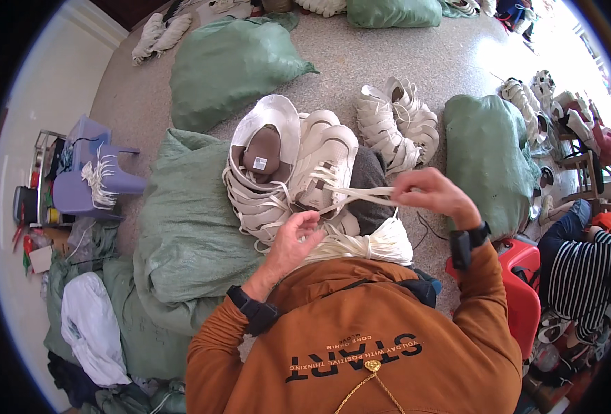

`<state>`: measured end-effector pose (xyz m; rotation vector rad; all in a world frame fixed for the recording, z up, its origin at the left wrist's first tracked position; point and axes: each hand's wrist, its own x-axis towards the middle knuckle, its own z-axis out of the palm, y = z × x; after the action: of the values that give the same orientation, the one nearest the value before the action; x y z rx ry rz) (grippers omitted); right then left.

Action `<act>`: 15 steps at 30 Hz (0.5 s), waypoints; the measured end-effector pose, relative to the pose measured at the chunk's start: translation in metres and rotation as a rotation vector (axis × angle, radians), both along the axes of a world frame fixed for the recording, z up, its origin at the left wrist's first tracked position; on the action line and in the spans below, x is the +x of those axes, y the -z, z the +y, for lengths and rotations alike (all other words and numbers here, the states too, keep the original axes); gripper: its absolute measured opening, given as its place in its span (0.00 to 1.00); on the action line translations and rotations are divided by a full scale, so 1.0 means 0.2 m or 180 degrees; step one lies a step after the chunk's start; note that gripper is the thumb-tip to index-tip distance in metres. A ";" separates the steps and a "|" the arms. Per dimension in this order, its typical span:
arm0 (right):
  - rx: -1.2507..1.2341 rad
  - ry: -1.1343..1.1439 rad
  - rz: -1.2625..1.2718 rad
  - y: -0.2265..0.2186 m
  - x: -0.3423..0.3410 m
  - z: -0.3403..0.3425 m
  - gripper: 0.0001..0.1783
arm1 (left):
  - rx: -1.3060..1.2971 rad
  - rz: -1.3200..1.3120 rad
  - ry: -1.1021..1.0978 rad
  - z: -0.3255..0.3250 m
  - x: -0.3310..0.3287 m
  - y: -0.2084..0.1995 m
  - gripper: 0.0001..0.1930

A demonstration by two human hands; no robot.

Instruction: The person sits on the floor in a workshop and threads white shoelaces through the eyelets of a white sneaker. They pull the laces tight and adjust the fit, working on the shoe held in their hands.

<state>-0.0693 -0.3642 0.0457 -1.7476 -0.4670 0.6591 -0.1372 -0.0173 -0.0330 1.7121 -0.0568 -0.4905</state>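
Observation:
A cream sneaker (333,148) lies in front of me, its toe pointing away. Pale shoelaces (367,193) run from its eyelets to my right hand (433,195), which pinches them and holds them taut to the right. Beside the sneaker's near end is my left hand (288,245), thumb and fingers apart, with nothing visible between them. To the left stands a nested stack of cream shoes (257,207) with a brown insole showing inside. A thick bundle of white laces (371,247) rests on my lap, and dark grey cloth (372,200) shows under the sneaker.
Stuffed green sacks (195,228) lie at the left, with another sack (488,162) at the right. A nested shoe pair (398,124) stands beyond. A purple stool (102,181) holds more laces. At the right are a red chair (519,283) and a person in stripes (581,283).

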 end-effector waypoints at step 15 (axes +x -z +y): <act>0.3498 0.2233 -0.0085 -0.14 -0.44 -0.84 0.10 | -0.1886 0.1557 -0.1294 -0.11 0.03 0.02 0.18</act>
<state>-0.1574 -0.5327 0.0732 -0.7561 -0.1352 -0.1524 -0.1308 -0.0385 -0.0375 0.9570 0.4498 -0.5095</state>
